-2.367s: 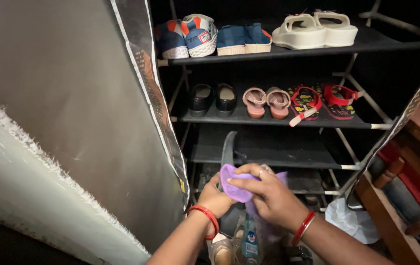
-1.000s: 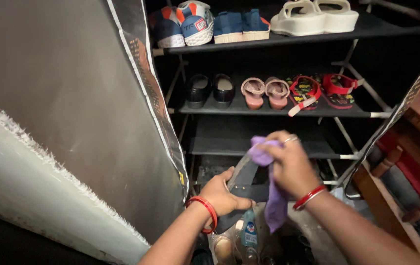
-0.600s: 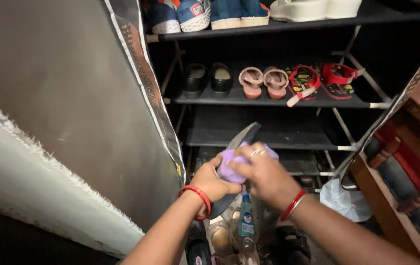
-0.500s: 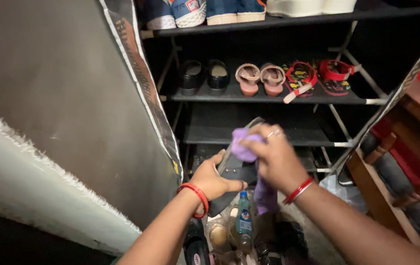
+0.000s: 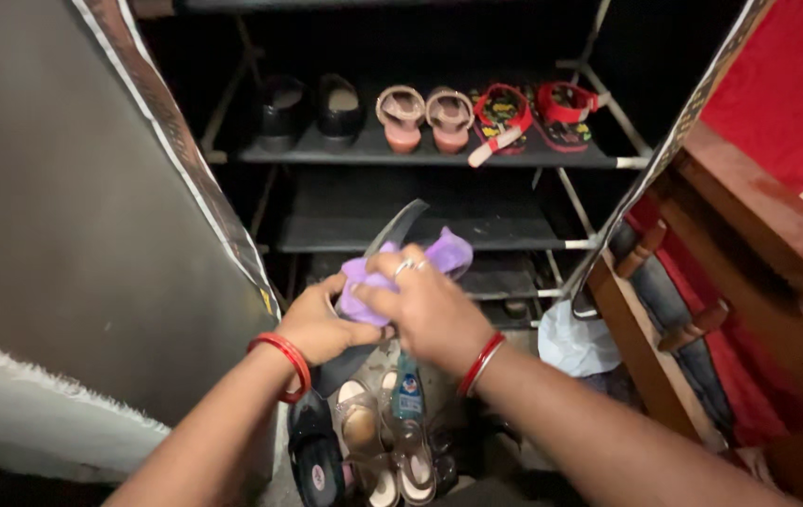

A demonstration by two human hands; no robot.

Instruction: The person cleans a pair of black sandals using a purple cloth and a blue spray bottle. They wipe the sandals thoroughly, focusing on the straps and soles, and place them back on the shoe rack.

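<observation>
Purple cloth (image 5: 364, 282) half-hiding dark shoe (image 5: 401, 223)

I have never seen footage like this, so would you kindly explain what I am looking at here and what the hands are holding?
This is one picture from a camera worn on a person's head, looking down at their own two bare hands. The left hand grips a dark shoe from below, while the right hand presses a purple cloth against it. Both wrists wear red bangles. Behind stands a dark shoe rack; one shelf carries black shoes, pink sandals and red sandals. Below the hands, more footwear and a small bottle lie on the floor.
</observation>
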